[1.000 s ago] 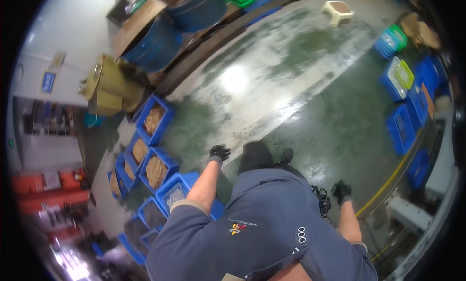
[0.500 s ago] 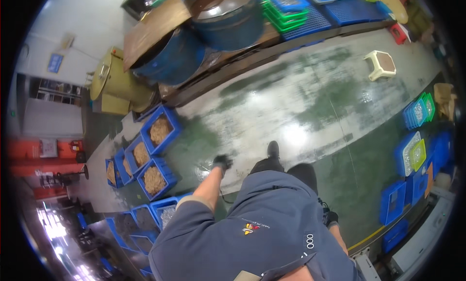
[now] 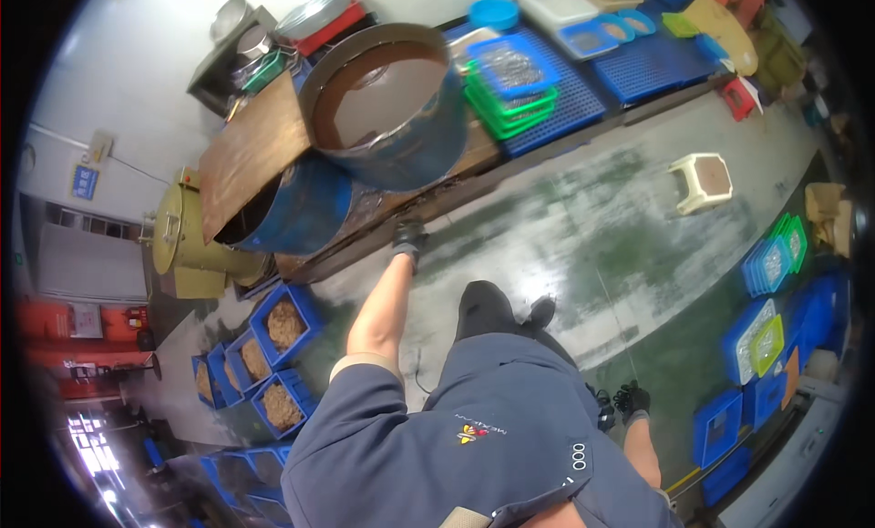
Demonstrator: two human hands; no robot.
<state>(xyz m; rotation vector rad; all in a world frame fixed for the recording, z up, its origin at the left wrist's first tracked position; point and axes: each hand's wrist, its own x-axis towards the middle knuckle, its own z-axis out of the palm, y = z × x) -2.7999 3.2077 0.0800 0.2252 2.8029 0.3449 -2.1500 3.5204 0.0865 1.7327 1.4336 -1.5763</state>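
Observation:
My left hand point(image 3: 409, 238), in a dark glove, reaches forward at the end of a bare forearm. In this view it overlaps the front edge of a low wooden platform point(image 3: 360, 255); whether it touches cannot be told. Its fingers merge into one dark shape, and no held thing shows. My right hand point(image 3: 633, 399), also dark-gloved, hangs low by my right side with its fingers partly spread. Beside it is a dark patterned shape point(image 3: 603, 410) that I cannot make out. Ahead on the platform stands a large blue drum point(image 3: 415, 154) of brown liquid, next to a second drum point(image 3: 314, 209) partly covered by a board point(image 3: 258, 154).
Blue crates point(image 3: 310, 323) of pale brown material stand at the left. Stacked green and blue trays point(image 3: 510, 109) sit beyond the drums. A cream stool point(image 3: 706, 184) is on the worn green floor point(image 3: 620, 282). More trays point(image 3: 770, 264) and blue crates point(image 3: 718, 428) line the right.
The view has shifted, bringing the drums and platform nearer and more fully into sight. My left hand has swung forward to the platform edge. My right hand shows more clearly, and my feet have changed position.

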